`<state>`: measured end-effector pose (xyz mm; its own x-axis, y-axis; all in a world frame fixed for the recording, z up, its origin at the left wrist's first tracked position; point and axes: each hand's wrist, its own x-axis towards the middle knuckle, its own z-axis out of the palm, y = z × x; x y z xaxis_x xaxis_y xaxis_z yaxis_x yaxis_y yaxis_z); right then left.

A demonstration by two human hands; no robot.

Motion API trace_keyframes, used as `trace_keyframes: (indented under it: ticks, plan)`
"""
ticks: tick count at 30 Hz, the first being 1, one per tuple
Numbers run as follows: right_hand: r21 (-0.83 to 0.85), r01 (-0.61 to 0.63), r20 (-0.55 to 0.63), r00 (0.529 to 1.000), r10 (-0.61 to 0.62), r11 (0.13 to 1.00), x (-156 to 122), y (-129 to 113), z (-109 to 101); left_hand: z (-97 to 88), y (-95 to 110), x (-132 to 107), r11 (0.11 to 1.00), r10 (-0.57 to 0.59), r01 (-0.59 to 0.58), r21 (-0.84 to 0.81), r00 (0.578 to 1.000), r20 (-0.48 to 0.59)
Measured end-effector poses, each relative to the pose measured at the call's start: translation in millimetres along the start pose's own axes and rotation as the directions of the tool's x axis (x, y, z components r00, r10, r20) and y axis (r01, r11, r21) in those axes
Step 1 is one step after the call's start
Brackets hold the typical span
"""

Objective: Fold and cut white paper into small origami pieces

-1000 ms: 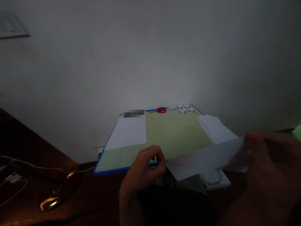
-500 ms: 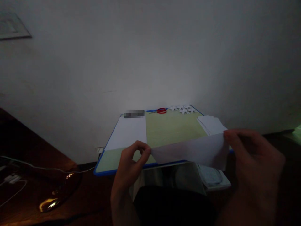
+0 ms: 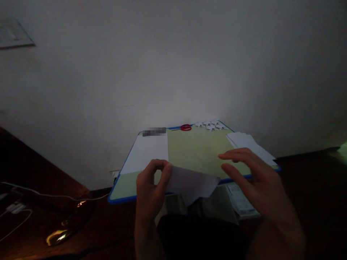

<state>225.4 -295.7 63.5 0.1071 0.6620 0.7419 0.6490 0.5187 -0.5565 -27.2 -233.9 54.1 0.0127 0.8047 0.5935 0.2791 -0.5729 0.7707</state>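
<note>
Paper pinched in left hand, right hand nearby

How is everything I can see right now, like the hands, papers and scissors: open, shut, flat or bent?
Left hand: grip shut on the held paper
Right hand: open, holding nothing
Held paper: raised, bent or folded
Scissors: lying down; blades too small to tell
Right-hand sheets: flat, unevenly stacked
Left sheet: flat
Small paper shapes: grouped together
</note>
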Motion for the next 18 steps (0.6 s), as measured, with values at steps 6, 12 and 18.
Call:
trace_keyframes:
  ticks: [6,12,18]
  plan:
    - [0.182,-0.003,0.281,0.958,-0.049,0.983,8.3,-19.7,42.0,7.6,12.9,-1.2,0.990,0.088,-0.104,0.093,0.984,0.155]
    - [0.266,-0.089,0.333,0.943,-0.005,0.960,15.0,-12.2,53.2,7.6,12.9,0.6,0.987,0.105,-0.126,0.097,0.975,0.196]
    - [0.316,-0.028,0.298,0.952,-0.072,0.948,15.8,-11.6,52.9,6.8,12.9,-1.4,0.994,0.074,-0.090,0.069,0.975,0.211]
